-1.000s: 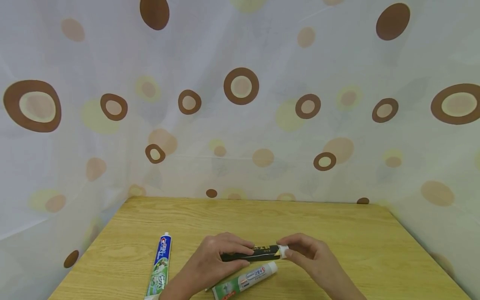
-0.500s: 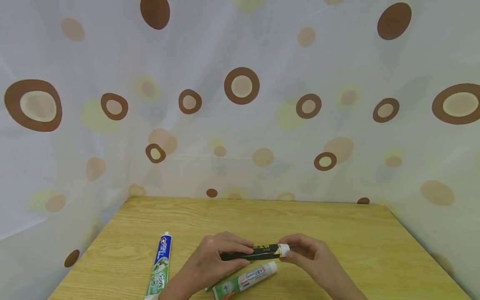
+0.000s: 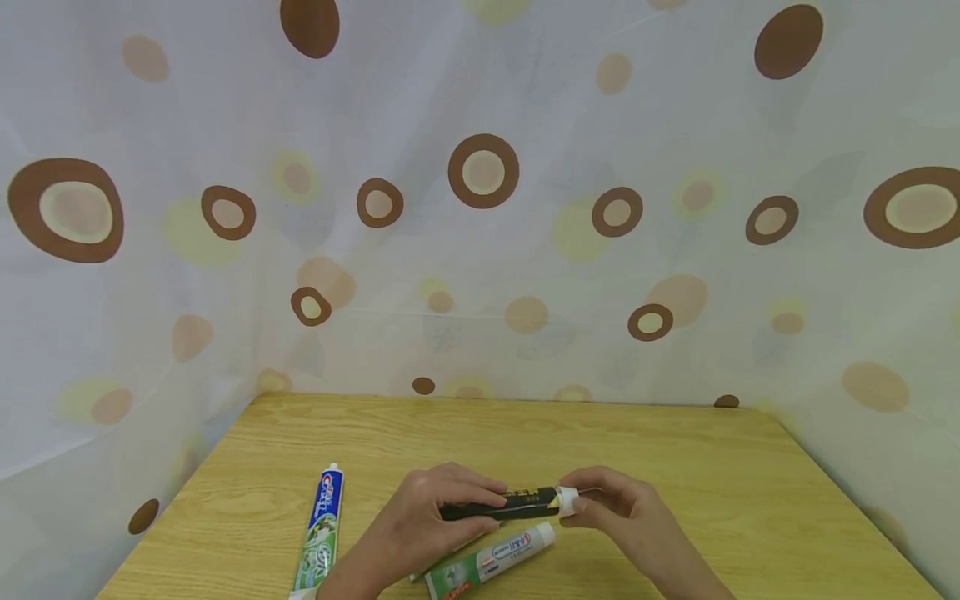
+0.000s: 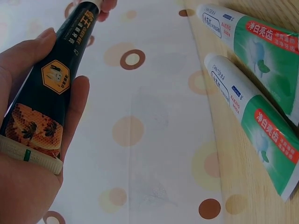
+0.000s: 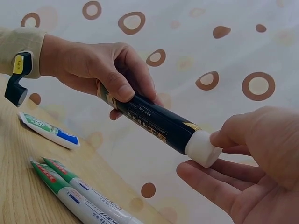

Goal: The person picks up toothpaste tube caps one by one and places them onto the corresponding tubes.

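Wooden table [image 3: 675,450] cropped; left grip [image 3: 429,518] clasps, partly hides black tube [image 3: 532,504]; right grip [image 3: 633,521] pinches cap [image 3: 568,501].

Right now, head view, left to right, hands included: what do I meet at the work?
Blue tube → left hand → black tube → white cap → right hand.

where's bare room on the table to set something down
The table is bare at the back, between the black tube and the patterned cloth, and on the right, beyond the right hand. A smaller gap lies between the blue-and-green tube and the left hand. It's crowded front and centre, where two green-and-white tubes lie close together.
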Demonstrator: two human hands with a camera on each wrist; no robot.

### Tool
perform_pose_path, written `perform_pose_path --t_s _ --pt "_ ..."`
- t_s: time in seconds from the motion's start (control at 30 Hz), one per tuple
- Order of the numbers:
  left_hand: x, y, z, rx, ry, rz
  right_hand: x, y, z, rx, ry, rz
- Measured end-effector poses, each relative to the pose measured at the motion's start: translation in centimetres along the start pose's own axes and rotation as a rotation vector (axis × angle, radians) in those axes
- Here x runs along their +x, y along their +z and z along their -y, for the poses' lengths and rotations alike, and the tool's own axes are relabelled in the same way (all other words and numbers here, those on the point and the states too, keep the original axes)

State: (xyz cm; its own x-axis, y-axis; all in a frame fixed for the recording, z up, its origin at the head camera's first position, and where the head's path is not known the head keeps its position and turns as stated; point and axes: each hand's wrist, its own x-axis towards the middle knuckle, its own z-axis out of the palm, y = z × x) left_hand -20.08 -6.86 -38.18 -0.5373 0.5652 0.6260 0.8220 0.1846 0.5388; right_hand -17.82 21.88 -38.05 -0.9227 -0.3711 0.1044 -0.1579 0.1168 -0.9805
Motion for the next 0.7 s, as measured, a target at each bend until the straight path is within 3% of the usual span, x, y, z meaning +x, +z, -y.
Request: perform_pose_path --t_s 0.37,0.7 --pt "-0.02 0.03 0.12 -0.006 -0.017 0.007 -0.05 0.03 0.0 0.025 0.031 -0.011" --pt "0.07 -0.09 0.05 0.014 0.0 0.004 0.02 -0.13 -0.32 0.042 -0.083 0.063"
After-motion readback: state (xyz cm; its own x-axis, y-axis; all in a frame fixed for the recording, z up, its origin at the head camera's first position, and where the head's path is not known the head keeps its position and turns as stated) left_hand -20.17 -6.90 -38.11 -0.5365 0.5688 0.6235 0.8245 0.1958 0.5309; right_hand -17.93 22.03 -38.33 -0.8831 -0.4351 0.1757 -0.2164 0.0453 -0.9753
